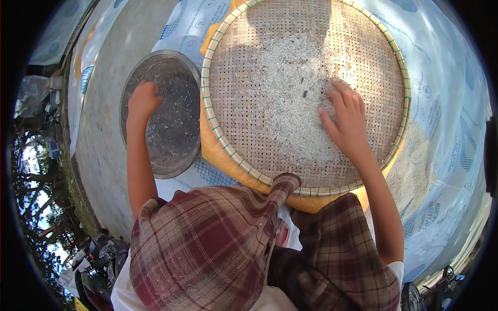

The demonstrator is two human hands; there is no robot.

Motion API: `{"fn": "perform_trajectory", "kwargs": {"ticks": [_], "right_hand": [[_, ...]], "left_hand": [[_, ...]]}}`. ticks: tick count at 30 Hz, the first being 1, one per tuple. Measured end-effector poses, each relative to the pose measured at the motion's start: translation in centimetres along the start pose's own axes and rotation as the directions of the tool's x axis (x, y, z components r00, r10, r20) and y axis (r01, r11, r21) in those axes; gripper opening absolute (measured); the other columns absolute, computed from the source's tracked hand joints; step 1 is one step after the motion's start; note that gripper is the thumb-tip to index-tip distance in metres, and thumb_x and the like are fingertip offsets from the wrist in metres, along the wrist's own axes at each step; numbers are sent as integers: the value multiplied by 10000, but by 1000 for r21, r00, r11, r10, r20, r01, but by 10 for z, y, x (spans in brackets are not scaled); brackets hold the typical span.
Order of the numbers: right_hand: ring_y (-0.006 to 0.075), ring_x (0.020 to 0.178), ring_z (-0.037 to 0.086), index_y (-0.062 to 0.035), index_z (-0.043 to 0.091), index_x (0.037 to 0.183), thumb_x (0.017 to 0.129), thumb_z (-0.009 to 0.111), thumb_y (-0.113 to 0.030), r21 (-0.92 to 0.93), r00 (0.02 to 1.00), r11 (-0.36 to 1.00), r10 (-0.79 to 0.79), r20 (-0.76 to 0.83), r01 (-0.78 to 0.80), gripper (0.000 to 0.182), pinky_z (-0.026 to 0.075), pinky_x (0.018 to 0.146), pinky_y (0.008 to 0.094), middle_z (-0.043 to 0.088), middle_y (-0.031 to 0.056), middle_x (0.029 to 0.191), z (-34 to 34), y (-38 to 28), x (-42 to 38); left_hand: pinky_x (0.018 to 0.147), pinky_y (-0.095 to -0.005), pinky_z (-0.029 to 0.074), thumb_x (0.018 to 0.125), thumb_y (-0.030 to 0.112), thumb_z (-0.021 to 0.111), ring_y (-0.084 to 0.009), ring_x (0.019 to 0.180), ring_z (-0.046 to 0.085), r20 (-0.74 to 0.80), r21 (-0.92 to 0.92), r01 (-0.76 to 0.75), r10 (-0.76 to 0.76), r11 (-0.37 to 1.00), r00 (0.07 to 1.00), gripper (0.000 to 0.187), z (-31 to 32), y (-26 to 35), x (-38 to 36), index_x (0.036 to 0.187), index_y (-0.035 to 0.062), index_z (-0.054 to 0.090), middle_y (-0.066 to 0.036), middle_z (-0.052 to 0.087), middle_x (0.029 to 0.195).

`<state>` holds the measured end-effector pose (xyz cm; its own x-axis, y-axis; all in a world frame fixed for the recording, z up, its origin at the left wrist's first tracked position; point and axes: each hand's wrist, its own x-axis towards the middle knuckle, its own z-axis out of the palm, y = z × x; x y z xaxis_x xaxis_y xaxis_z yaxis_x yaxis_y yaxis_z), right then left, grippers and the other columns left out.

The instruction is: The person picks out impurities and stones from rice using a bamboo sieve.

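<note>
White rice grains point(293, 98) lie spread over the middle of a round woven bamboo winnowing tray point(233, 67). A few small dark bits point(304, 94) show among the grains. My right hand point(346, 114) rests at the right edge of the rice, fingers spread and fingertips touching the grains, with nothing held. To the left of the tray sits a dark metal basin point(174, 137) with scattered grains and husks on its bottom. Over its left side my left hand point(145, 99) is closed, its fingers curled in. Whatever it may hold is hidden.
Yellow material point(220, 150) shows under the tray. Printed plastic sheeting point(441, 98) covers the ground on the right, with more grain point(415, 166) on it. Bare concrete point(104, 135) lies left of the basin. Plaid cloth point(207, 233) is bunched close in front of me.
</note>
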<state>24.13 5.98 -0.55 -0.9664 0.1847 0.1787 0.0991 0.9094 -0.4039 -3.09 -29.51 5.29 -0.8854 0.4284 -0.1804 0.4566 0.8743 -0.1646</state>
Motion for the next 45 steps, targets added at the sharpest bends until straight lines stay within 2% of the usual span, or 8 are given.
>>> {"fn": "perform_trajectory", "kwargs": {"ticks": [3,7,12,27,31,34,36,45], "right_hand": [[288,1251,326,-40,440,1242,826,553,-302,-3,996,1000,-22,-87,21,504,208,1041,450,383,142,1320,-1,1,19],[297,1271,310,-60,432,1267,836,532,-392,-151,985,986,-98,-143,76,553,187,1056,451,370,152,1338,-8,6,50],[297,1281,303,-96,403,1304,835,513,-453,-159,993,983,-98,-67,86,600,178,1059,469,351,146,1360,11,19,42],[261,1287,271,-101,393,1306,849,495,-424,-161,998,986,-47,-48,38,569,163,1050,475,330,124,1363,21,3,18],[258,1285,273,-84,397,1295,850,499,-406,-144,998,988,-55,-33,50,559,174,1046,480,335,126,1354,18,0,14],[260,1280,282,-73,410,1278,848,509,-388,-131,999,991,-43,-18,41,542,187,1040,487,340,126,1349,16,-1,14],[262,1279,284,-71,415,1271,847,515,-375,-109,999,993,-41,-10,40,531,191,1039,489,344,125,1347,12,-2,12],[248,1278,298,-68,435,1247,835,539,-330,-93,997,994,-54,58,59,500,209,1045,450,361,105,1344,-2,0,4]], "left_hand": [[686,-355,461,726,183,626,-261,809,582,-269,-288,-159,79,944,960,193,-52,68,27,841,32,591,-117,601,869],[640,-289,448,783,152,613,-154,702,549,-261,-515,-560,503,650,824,178,-64,160,67,913,31,609,-56,620,830],[680,-300,466,769,153,632,-176,757,570,-375,-462,-746,656,481,655,194,-20,206,96,929,43,620,-60,603,854],[744,-360,461,807,130,540,-270,861,562,-420,15,-886,807,464,415,129,-14,210,90,877,26,573,-84,567,848],[732,-328,464,786,109,567,-241,810,570,-468,-31,-864,757,502,456,122,-8,209,89,877,29,568,-82,556,833],[698,-283,457,796,101,582,-163,735,561,-435,-419,-767,634,486,639,110,-13,198,78,882,33,578,-42,558,785],[676,-239,432,828,122,577,-92,696,521,-233,-849,-373,368,375,900,113,-16,180,68,890,28,587,2,553,764],[653,-213,431,836,103,568,-84,680,514,48,-995,38,-108,-91,993,110,38,41,20,888,10,598,-1,555,744]]}}
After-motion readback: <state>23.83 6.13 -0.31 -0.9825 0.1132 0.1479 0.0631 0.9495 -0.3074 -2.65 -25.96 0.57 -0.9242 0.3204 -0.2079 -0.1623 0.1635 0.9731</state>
